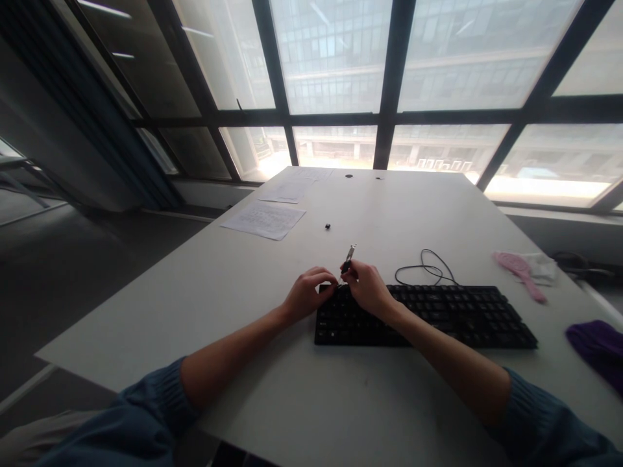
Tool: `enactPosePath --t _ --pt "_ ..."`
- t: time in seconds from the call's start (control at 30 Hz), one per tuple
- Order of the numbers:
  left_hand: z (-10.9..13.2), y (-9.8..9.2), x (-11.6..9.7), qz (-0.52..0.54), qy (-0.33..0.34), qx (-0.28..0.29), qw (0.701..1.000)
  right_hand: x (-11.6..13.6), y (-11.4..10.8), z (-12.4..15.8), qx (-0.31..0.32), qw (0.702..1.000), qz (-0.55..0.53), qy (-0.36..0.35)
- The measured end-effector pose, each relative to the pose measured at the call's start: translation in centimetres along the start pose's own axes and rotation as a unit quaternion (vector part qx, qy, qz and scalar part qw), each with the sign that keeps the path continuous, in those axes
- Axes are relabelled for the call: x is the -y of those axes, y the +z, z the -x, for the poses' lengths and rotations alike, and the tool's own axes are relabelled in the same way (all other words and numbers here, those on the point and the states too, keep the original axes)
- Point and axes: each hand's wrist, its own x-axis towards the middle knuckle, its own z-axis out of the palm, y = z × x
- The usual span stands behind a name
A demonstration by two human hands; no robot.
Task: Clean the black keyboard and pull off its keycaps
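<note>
A black keyboard [457,318] lies on the white table in front of me. Above its upper left corner, my right hand [367,285] pinches a keycap puller [348,259] with a black middle, silver prongs pointing up and thin wires at the lower end. My left hand [309,290] rests at the same corner, thumb and index finger drawn together by the wire ends. Whatever sits between those left fingertips is too small to make out. A small black piece [328,226], possibly a keycap, lies on the table beyond both hands.
Printed paper sheets [265,219] lie at the far left of the table [233,272]. Behind the keyboard loops a black cable [422,266]. On the right are a pink hairbrush [518,267], a white cloth [541,267] and a purple cloth [596,347]. Windows stand beyond the far edge.
</note>
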Motion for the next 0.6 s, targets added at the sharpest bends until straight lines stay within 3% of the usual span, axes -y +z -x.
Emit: enactPosePath --t 0.4,0.6 --pt "-0.35 -0.10 0.26 -0.040 0.005 -0.010 0.999 0.82 -0.28 0.06 0.027 0.994 0.106 -0.019" --pt "-0.21 0.13 0.43 -0.043 -0.023 -0.017 0.999 0.84 -0.04 0.22 0.049 0.990 0.133 -0.022"
